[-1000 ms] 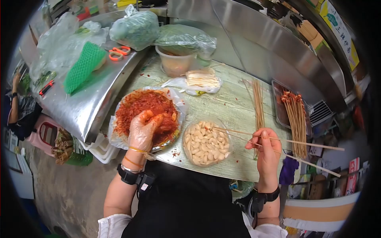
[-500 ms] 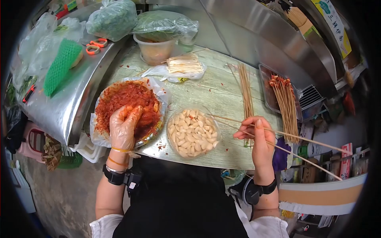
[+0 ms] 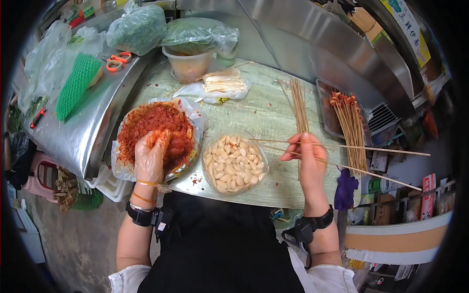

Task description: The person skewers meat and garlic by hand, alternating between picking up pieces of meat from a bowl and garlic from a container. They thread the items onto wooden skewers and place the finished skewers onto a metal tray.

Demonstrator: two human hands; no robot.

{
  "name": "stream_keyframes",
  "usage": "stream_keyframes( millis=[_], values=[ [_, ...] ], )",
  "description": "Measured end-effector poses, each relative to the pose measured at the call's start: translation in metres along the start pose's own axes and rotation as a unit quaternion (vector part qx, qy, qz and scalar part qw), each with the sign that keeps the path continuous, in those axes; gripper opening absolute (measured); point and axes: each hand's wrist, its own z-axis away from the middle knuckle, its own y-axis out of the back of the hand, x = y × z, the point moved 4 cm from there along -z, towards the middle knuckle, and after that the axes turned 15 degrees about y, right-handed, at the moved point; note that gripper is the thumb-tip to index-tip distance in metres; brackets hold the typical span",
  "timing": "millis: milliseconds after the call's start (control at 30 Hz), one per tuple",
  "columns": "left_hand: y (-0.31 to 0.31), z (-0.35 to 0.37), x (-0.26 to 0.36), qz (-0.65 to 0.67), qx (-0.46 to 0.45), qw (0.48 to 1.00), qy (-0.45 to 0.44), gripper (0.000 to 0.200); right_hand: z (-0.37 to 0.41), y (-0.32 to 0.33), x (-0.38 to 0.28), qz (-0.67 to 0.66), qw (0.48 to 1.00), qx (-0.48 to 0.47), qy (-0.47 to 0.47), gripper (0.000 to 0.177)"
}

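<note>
My left hand, in a clear plastic glove with a rubber band at the wrist, reaches into a red chili mixture. That mixture fills a bowl lined with a plastic bag. Its fingers are curled together, their tips partly hidden and smeared red. My bare right hand grips two bamboo skewers, spread apart toward the right. Their left ends point at a clear tub of peeled garlic cloves, which stands between my hands.
Loose bamboo skewers lie beyond my right hand. A clear tray holds skewers with red-coated tips. Behind are white enoki-like strands and a plastic tub. Scissors rest on the steel counter; a purple cloth hangs at right.
My right hand has moved slightly left and up with the skewers, which have swung a little. My left hand stays in the chili mixture, almost unmoved.
</note>
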Motion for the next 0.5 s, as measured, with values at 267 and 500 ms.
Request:
stream_keyframes(
  millis=[267, 500],
  values=[
    [0.002, -0.001, -0.005, -0.006, -0.007, 1.0, -0.005, 0.012, -0.001, -0.005, -0.001, 0.03, 0.999, -0.019, -0.021, 0.037],
    [-0.002, -0.001, -0.004, 0.032, -0.008, 0.999, 0.001, 0.012, 0.001, 0.018, 0.016, -0.02, 0.995, 0.02, -0.098, 0.036]
  ],
)
